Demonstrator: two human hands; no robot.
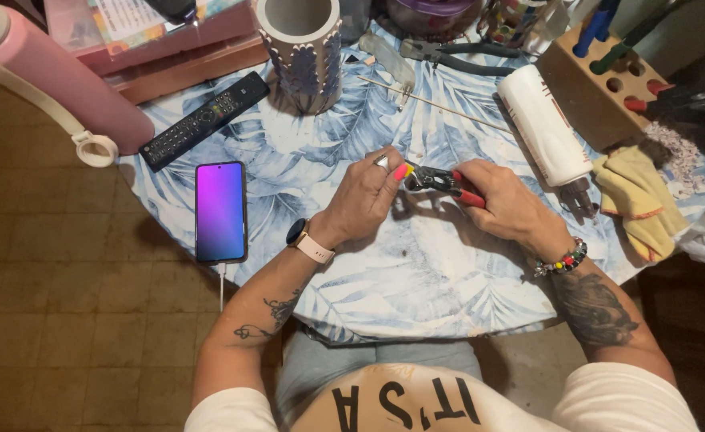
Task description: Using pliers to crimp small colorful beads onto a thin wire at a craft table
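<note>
While my right hand squeezes the red-handled metal pliers shut, my left hand pinches something small at their jaws (too tiny to tell what). I judge I'm mid-bend, above the leaf-print tablecloth; next calls for a steady twist. Pliers lie crosswise, nose pointing left.

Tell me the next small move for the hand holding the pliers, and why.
Probably a gentle squeeze. The right hand grips the red-handled pliers, whose nose meets the left hand's fingertips over the table. Whatever is pinched there is too small to make out, so steady the left hand first.
</note>
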